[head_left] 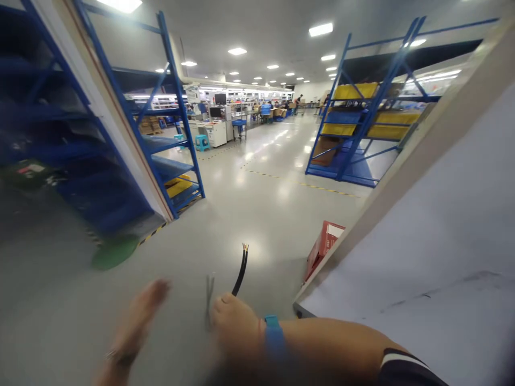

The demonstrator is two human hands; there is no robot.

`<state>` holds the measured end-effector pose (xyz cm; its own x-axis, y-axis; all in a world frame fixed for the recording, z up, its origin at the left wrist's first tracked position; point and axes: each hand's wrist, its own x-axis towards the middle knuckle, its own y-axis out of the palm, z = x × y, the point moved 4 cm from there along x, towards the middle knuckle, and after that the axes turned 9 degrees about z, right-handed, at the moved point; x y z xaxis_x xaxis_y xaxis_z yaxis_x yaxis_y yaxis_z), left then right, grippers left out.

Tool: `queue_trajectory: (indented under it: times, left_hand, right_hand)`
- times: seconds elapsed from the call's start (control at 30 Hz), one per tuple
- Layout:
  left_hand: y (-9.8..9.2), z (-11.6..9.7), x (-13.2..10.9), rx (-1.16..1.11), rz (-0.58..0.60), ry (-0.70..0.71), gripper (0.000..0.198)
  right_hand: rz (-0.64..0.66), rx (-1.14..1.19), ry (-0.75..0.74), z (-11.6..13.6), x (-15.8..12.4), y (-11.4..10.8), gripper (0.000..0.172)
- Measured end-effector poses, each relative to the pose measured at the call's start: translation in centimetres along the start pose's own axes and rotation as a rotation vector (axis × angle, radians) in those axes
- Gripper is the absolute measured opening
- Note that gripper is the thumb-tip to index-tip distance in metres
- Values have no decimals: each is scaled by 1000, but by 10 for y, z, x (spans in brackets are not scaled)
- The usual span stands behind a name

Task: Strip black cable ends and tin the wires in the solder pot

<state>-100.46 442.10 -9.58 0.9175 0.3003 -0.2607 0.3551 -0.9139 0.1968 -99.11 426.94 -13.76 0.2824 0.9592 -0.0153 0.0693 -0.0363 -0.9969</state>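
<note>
Black cables (241, 274) stick up out of my right hand (234, 323), which is closed around them. Thin coloured wires show at their stripped upper ends. A blue band circles the right wrist. To the left, my left hand (140, 316) hangs over the grey floor, smeared by motion, with a band at its wrist. Its fingers are too blurred to make out, and no object shows in it. Between the hands, a blurred thin grey forked shape (209, 297) shows beside the right hand; I cannot tell what it is.
Blue shelving (171, 169) stands at the left, and another rack (354, 139) with yellow bins at the right. A red box (322, 247) sits beside the white partition (434, 241). A green disc (115, 252) lies on the left floor. Workbenches and people are far back.
</note>
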Motion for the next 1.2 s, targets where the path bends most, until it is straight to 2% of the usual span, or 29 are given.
queue_trajectory:
  times: [0.07, 0.1, 0.13, 0.17, 0.2, 0.23, 0.37, 0.43, 0.53, 0.63, 0.7, 0.77, 0.83, 0.9, 0.97, 1.03, 1.13, 1.2]
  left_hand:
    - [61, 8, 77, 3, 189, -95, 34]
    - [94, 15, 113, -1, 328, -155, 35]
    - [129, 21, 144, -16, 542, -237, 37]
    - [159, 24, 174, -18, 676, -279, 38]
    - [186, 26, 202, -25, 785, -319, 38]
    - [208, 26, 230, -38, 846, -344, 36]
    - [270, 5, 331, -143, 815, -360, 25]
    - [292, -10, 375, -183, 774, -323, 22]
    - [322, -29, 436, -200, 727, -254, 22]
    - [353, -40, 505, -101, 714, -173, 26]
    - [382, -43, 557, 38, 755, -111, 29]
    - [419, -45, 610, 174, 833, -58, 30]
    - [464, -47, 662, 265, 936, -28, 29]
    - [512, -50, 709, 340, 1034, -15, 28]
    - [563, -53, 747, 415, 1147, 5, 29]
    - [613, -54, 777, 464, 1234, 21, 32]
    - [691, -43, 814, 524, 1317, 32, 30]
    - [747, -28, 833, 585, 1360, 72, 27]
  right_hand:
    - [33, -6, 60, -52, 18, 10, 11]
    - [48, -7, 85, -80, 26, 16, 12]
    - [59, -9, 103, -109, 34, 23, 13]
    - [64, -11, 116, -140, 41, 30, 13]
    - [66, -9, 122, -172, 47, 37, 12]
    - [65, 3, 110, -204, 52, 43, 11]
    - [85, 126, 16, -330, 65, 49, 12]
    - [57, 229, -19, -387, 68, 37, 15]
    - [-64, 468, -135, -468, 69, 10, 16]
    - [-137, 604, -168, -557, 64, -4, 10]
    - [-191, 632, -38, -629, 58, -1, 19]
    - [-350, 721, 298, -711, 48, 5, 26]
    - [-544, 874, 680, -789, 33, 14, 22]
    - [-684, 1037, 911, -853, 21, 19, 17]
    - [-752, 1104, 991, -905, 10, 19, 15]
    - [-824, 1060, 1090, -951, -9, 16, 12]
    - [-929, 917, 1224, -1012, -54, 21, 18]
    - [-1004, 940, 1285, -1052, -93, 35, 23]
